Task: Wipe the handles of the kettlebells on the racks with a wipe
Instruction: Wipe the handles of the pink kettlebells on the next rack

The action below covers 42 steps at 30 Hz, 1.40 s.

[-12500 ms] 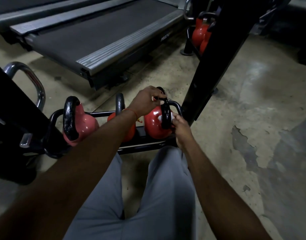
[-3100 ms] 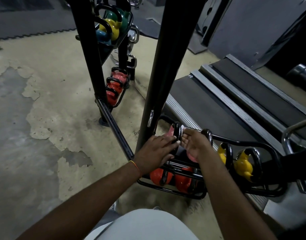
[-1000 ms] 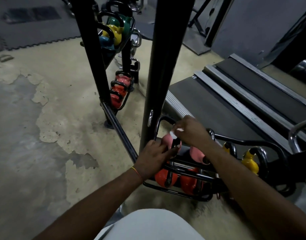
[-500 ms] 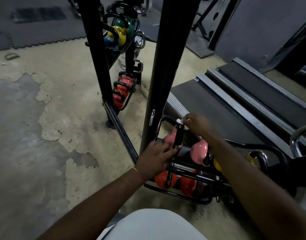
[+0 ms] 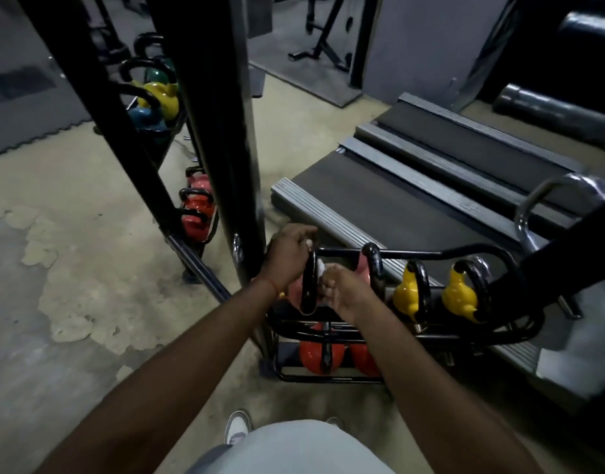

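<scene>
L hand point(image 5: 289, 256) is gripping the top of the black handle point(image 5: 308, 292) of a pink kettlebell point(image 5: 293, 293) on the rack point(image 5: 431, 253), upper tier. R hand point(image 5: 345, 290) is pinching a white wipe point(image 5: 320, 268) against that handle.

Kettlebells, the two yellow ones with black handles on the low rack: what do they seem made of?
The yellow kettlebells look like metal under a glossy coating, vinyl or paint, judging by the bright highlights. Their handles look like black-painted metal, smooth with a softer sheen. The rack seems to be black steel tube.
</scene>
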Each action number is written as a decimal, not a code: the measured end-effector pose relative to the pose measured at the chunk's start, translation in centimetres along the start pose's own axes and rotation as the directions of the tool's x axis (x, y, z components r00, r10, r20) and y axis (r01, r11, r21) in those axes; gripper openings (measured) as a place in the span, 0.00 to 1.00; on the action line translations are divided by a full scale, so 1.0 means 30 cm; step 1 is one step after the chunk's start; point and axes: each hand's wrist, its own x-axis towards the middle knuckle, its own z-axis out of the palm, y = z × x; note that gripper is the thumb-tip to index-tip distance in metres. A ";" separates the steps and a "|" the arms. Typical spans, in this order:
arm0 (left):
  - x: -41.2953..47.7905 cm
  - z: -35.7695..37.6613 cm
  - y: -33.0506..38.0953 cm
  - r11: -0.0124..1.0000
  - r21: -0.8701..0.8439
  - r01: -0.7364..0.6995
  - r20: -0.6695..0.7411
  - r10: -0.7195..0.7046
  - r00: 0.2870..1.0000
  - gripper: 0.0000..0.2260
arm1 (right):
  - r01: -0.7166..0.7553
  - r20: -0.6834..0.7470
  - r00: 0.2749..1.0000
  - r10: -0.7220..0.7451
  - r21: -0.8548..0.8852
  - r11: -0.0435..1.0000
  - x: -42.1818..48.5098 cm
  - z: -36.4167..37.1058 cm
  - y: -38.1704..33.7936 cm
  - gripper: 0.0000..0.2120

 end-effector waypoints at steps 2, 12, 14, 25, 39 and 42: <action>0.046 -0.005 0.003 0.989 0.030 0.145 0.123 -0.147 0.981 0.11 | 0.018 -0.015 1.000 -0.018 -0.024 1.000 -0.028 0.003 0.004 0.10; 0.103 -0.004 0.001 0.957 -0.005 0.290 0.187 -0.284 0.940 0.08 | 0.223 -0.267 0.934 -0.236 -0.079 0.972 -0.088 0.070 0.053 0.05; 0.098 0.003 -0.001 0.957 -0.008 0.291 0.162 -0.286 0.944 0.08 | 0.375 -0.304 0.856 -0.418 -0.192 0.907 -0.127 0.067 0.136 0.02; 0.119 0.020 -0.028 0.936 -0.084 0.342 0.217 -0.318 0.923 0.10 | 0.144 -0.060 0.302 -0.952 -0.984 0.107 -0.085 0.178 0.238 0.08; 0.111 0.020 -0.017 0.932 -0.141 0.333 0.221 -0.298 0.929 0.08 | 0.064 -0.170 0.299 -0.939 -0.978 0.197 -0.049 0.195 0.269 0.07; 0.109 0.025 -0.021 0.928 -0.164 0.335 0.219 -0.297 0.930 0.07 | 0.093 -0.177 0.304 -0.936 -0.972 0.214 -0.034 0.214 0.174 0.11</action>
